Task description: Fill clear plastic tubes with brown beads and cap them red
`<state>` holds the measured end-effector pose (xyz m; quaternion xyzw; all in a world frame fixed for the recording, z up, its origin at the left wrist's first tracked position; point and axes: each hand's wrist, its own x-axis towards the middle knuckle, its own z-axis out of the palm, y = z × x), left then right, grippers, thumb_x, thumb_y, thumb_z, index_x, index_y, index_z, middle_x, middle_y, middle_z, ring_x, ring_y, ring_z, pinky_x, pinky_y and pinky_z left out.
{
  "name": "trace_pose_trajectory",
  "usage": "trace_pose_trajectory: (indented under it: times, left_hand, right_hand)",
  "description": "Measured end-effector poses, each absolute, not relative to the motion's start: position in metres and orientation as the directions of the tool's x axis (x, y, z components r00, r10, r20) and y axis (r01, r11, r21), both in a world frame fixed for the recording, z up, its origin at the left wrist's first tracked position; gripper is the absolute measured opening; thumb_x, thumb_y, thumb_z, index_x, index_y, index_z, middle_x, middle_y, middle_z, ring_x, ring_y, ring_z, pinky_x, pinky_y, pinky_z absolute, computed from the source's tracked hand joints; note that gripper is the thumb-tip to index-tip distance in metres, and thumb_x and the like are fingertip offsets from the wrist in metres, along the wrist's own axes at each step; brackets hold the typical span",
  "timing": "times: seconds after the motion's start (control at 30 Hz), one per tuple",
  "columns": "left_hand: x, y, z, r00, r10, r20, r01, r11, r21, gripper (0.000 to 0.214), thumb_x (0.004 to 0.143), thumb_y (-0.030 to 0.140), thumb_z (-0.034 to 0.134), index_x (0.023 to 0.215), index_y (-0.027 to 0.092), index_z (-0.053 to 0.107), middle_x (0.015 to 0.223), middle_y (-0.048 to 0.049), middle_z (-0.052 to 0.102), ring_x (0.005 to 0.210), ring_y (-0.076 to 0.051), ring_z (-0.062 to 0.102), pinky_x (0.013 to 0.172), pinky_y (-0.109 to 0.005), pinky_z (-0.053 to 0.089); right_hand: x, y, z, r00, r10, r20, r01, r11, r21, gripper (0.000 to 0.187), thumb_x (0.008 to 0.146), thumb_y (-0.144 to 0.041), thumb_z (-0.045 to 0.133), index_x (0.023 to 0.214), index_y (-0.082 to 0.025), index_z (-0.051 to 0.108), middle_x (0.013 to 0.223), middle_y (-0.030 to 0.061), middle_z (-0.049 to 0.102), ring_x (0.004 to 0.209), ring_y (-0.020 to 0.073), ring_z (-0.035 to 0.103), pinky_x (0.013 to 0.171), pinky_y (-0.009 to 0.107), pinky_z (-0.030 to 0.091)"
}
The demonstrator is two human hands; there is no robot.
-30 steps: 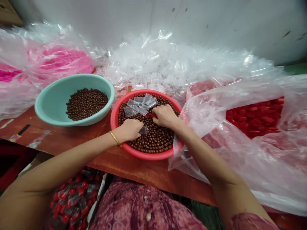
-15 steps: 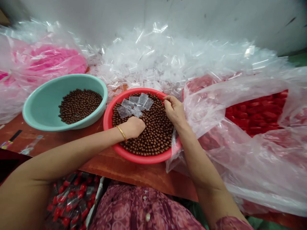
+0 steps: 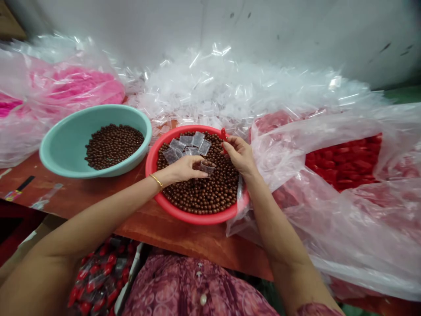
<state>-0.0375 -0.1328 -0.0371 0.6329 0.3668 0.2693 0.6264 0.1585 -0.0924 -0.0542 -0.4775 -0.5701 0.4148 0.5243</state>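
Pinching red plastic piece (image 3: 223,136) w/ R hand (image 3: 240,154), fingers closed on it, just inside rim of red basin (image 3: 151,163). L hand (image 3: 184,170) extended, fingertips at small clear cup (image 3: 208,167), can't tell if gripped; cup sits on choc-brown balls (image 3: 204,193) in basin, near other clear cups (image 3: 186,145). Teal basin (image 3: 66,160) of same balls just beside, on tabletop (image 3: 82,197).
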Motion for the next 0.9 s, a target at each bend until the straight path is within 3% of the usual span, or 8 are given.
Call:
trace_pose_trajectory:
  times: [0.17, 0.37, 0.63, 0.9]
  left_hand:
    - [-0.046, -0.154, -0.032, 0.556, 0.806, -0.204, -0.027, 0.263, 0.964, 0.030, 0.067, 0.024, 0.073, 0.089, 0.011, 0.059, 0.079, -0.0009, 0.065, 0.071, -0.010, 0.061, 0.071, -0.025, 0.050]
    - [-0.059, -0.174, -0.030, 0.509, 0.848, -0.147, -0.104, 0.231, 0.967, 0.036, 0.064, 0.030, 0.077, 0.090, 0.011, 0.060, 0.082, -0.0014, 0.065, 0.073, -0.010, 0.062, 0.075, -0.027, 0.051]
    - [-0.062, -0.183, -0.035, 0.423, 0.906, -0.001, -0.111, 0.053, 0.992, 0.033, 0.070, 0.021, 0.070, 0.100, 0.012, 0.060, 0.096, -0.0047, 0.065, 0.088, -0.013, 0.060, 0.088, -0.031, 0.047]
    - [-0.059, -0.179, -0.044, 0.436, 0.897, -0.075, -0.106, 0.134, 0.985, 0.024, 0.073, 0.021, 0.065, 0.093, 0.011, 0.057, 0.086, -0.0012, 0.059, 0.073, -0.009, 0.056, 0.074, -0.027, 0.051]
  right_hand:
    - [0.154, -0.094, -0.055, -0.003, 0.981, 0.194, 0.155, 0.192, -0.969, 0.023, 0.066, -0.038, 0.065, 0.076, -0.021, 0.053, 0.064, -0.0057, 0.055, 0.050, 0.0086, 0.052, 0.046, 0.023, 0.042]
    - [0.147, -0.112, -0.037, -0.011, 0.989, 0.149, 0.101, 0.149, -0.984, 0.029, 0.066, -0.044, 0.066, 0.080, -0.020, 0.054, 0.069, -0.0042, 0.058, 0.050, 0.0080, 0.055, 0.043, 0.020, 0.041]
    - [0.140, -0.140, -0.018, -0.057, 0.991, 0.121, 0.092, 0.126, -0.988, 0.032, 0.068, -0.047, 0.068, 0.082, -0.021, 0.054, 0.077, -0.0016, 0.062, 0.057, 0.0095, 0.059, 0.047, 0.021, 0.045]
    - [0.130, -0.154, -0.019, -0.094, 0.993, 0.069, 0.043, 0.074, -0.996, 0.035, 0.065, -0.047, 0.070, 0.083, -0.021, 0.056, 0.075, -0.0030, 0.060, 0.055, 0.0078, 0.058, 0.047, 0.019, 0.045]
